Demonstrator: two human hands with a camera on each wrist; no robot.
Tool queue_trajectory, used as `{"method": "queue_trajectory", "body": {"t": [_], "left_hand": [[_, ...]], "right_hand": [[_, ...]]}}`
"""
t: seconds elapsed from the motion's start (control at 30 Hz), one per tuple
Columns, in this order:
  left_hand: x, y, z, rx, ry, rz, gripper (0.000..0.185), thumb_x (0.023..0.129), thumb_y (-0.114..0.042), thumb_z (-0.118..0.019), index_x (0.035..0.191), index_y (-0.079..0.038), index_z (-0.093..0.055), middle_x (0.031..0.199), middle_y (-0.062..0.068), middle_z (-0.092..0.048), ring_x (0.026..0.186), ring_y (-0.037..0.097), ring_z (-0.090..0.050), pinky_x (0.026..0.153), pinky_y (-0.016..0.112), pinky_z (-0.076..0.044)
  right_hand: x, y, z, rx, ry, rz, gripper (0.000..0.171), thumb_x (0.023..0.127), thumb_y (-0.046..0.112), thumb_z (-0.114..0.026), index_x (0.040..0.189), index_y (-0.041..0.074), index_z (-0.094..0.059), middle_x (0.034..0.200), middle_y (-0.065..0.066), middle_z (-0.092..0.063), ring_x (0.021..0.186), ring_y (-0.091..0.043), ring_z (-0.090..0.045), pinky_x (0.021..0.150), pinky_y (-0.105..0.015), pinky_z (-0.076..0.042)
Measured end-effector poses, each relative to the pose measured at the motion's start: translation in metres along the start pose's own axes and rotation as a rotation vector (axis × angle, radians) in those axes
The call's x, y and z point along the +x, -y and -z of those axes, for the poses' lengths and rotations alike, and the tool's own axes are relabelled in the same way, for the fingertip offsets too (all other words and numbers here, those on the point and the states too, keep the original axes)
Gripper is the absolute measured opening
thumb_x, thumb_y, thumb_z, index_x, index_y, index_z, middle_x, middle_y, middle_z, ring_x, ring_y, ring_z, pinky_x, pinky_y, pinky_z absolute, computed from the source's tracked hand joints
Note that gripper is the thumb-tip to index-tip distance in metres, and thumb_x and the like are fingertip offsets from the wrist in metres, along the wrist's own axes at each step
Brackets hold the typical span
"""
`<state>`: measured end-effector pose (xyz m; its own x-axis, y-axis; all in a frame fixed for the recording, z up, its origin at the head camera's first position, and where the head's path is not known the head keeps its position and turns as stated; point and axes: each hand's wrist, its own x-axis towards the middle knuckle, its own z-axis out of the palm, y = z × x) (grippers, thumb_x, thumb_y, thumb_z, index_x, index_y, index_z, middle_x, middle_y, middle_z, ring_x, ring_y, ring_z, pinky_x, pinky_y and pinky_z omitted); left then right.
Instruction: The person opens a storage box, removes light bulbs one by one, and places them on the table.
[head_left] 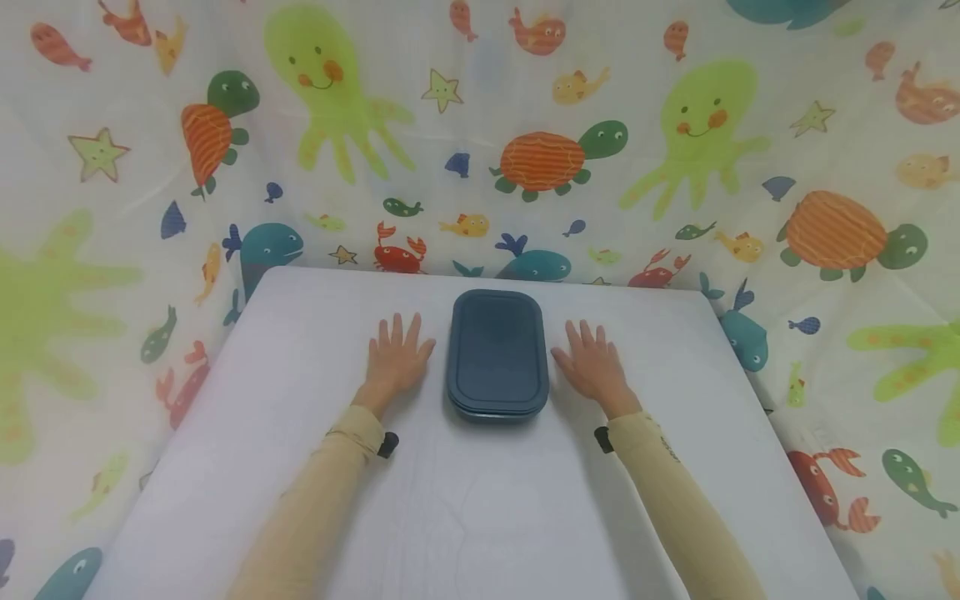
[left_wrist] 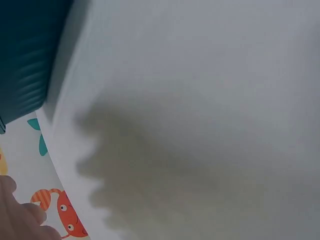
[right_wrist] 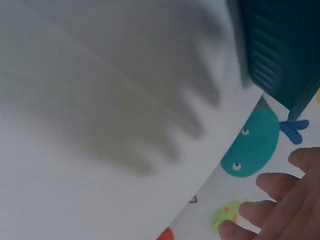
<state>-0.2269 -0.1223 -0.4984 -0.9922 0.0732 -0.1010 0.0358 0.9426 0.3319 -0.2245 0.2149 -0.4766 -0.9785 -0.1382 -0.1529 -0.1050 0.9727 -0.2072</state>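
A dark blue rectangular food container [head_left: 498, 350] with its lid on sits on the white table between the two hands. To its left is the left hand [head_left: 397, 358], palm down with fingers spread and the thumb toward the container. On the other side the right hand [head_left: 592, 362] mirrors it, fingers straight and apart, holding nothing. In the left wrist view the container's ribbed side [left_wrist: 25, 60] fills the upper left corner, and the left fingertips [left_wrist: 30, 215] show at lower left. The right wrist view has the same ribbed wall [right_wrist: 280, 55] at upper right, above the right fingers [right_wrist: 280, 205].
A white cloth covers the table [head_left: 465, 508], whose far edge runs just behind the container. Around the back and sides hangs a curtain [head_left: 480, 108] printed with sea animals. Black straps [head_left: 387, 445] show at both wrists, by the beige sleeves.
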Motion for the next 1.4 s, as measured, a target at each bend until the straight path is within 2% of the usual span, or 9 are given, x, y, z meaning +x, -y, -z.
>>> {"method": "queue_trajectory", "body": {"t": [0.23,0.33,0.47,0.63,0.73,1.0,1.23,1.33,1.4], "left_hand": [[-0.001,-0.007,-0.002,-0.208,0.068,-0.102,0.069,0.103,-0.048,-0.033,0.158,-0.01,-0.012,0.161,0.024,-0.004,0.146,0.047,-0.001,0.114,0.062,-0.012],[-0.003,-0.007,-0.005,-0.283,0.113,-0.155,0.072,0.103,-0.05,-0.035,0.158,-0.013,-0.01,0.161,0.023,0.0,0.146,0.046,0.002,0.115,0.06,-0.01],[-0.005,-0.009,-0.008,-0.357,0.182,-0.201,0.074,0.101,-0.054,-0.036,0.159,-0.018,-0.008,0.162,0.021,0.005,0.146,0.044,0.006,0.115,0.061,-0.007],[-0.01,-0.01,-0.01,-0.416,0.268,-0.225,0.076,0.099,-0.06,-0.038,0.159,-0.026,-0.005,0.163,0.013,0.011,0.147,0.037,0.011,0.116,0.06,-0.004],[-0.012,-0.01,-0.011,-0.434,0.271,-0.246,0.076,0.099,-0.059,-0.04,0.159,-0.026,-0.007,0.163,0.011,0.011,0.148,0.035,0.009,0.117,0.057,-0.004],[-0.016,-0.007,-0.014,-0.483,0.215,-0.321,0.065,0.101,-0.048,-0.047,0.157,-0.024,-0.023,0.164,0.006,-0.004,0.149,0.024,-0.007,0.119,0.045,-0.012],[-0.022,-0.009,-0.012,-0.528,0.21,-0.317,0.066,0.099,-0.045,-0.053,0.156,-0.024,-0.026,0.164,0.006,-0.008,0.149,0.024,-0.012,0.118,0.045,-0.016],[-0.022,-0.007,-0.013,-0.551,0.227,-0.31,0.074,0.095,-0.048,-0.059,0.156,-0.026,-0.024,0.164,0.003,-0.006,0.149,0.024,-0.01,0.118,0.047,-0.016],[-0.022,-0.005,-0.014,-0.561,0.257,-0.31,0.084,0.09,-0.051,-0.065,0.157,-0.028,-0.02,0.164,0.0,-0.003,0.149,0.023,-0.009,0.118,0.048,-0.017]], "right_hand": [[-0.001,0.013,-0.003,0.028,0.027,0.099,0.068,0.104,0.047,-0.035,0.156,0.007,-0.018,0.158,-0.022,-0.021,0.144,-0.047,-0.015,0.114,-0.058,-0.02],[-0.003,0.017,-0.005,0.044,0.038,0.133,0.068,0.104,0.047,-0.036,0.157,0.009,-0.018,0.158,-0.022,-0.023,0.144,-0.045,-0.017,0.115,-0.056,-0.019],[-0.006,0.021,-0.008,0.069,0.037,0.173,0.068,0.103,0.046,-0.039,0.157,0.01,-0.019,0.157,-0.022,-0.024,0.144,-0.045,-0.018,0.115,-0.055,-0.02],[-0.008,0.023,-0.011,0.045,0.03,0.215,0.065,0.104,0.047,-0.038,0.157,0.013,-0.021,0.157,-0.022,-0.026,0.143,-0.044,-0.021,0.115,-0.054,-0.023],[-0.009,0.024,-0.012,0.043,0.026,0.228,0.064,0.104,0.046,-0.039,0.157,0.014,-0.023,0.157,-0.021,-0.027,0.143,-0.043,-0.023,0.114,-0.054,-0.024],[-0.009,0.025,-0.015,0.048,0.004,0.233,0.061,0.103,0.044,-0.043,0.154,0.013,-0.031,0.156,-0.019,-0.031,0.142,-0.039,-0.028,0.112,-0.054,-0.029],[-0.013,0.029,-0.016,-0.02,-0.159,0.274,0.054,0.098,0.042,-0.057,0.14,0.009,-0.053,0.137,-0.016,-0.057,0.124,-0.032,-0.055,0.099,-0.049,-0.047],[-0.015,0.03,-0.016,-0.034,-0.233,0.296,0.053,0.094,0.042,-0.064,0.134,0.008,-0.059,0.128,-0.013,-0.064,0.114,-0.029,-0.062,0.092,-0.045,-0.052],[-0.017,0.03,-0.016,-0.041,-0.247,0.304,0.054,0.093,0.043,-0.065,0.133,0.007,-0.06,0.128,-0.013,-0.064,0.112,-0.029,-0.064,0.09,-0.044,-0.053]]}}
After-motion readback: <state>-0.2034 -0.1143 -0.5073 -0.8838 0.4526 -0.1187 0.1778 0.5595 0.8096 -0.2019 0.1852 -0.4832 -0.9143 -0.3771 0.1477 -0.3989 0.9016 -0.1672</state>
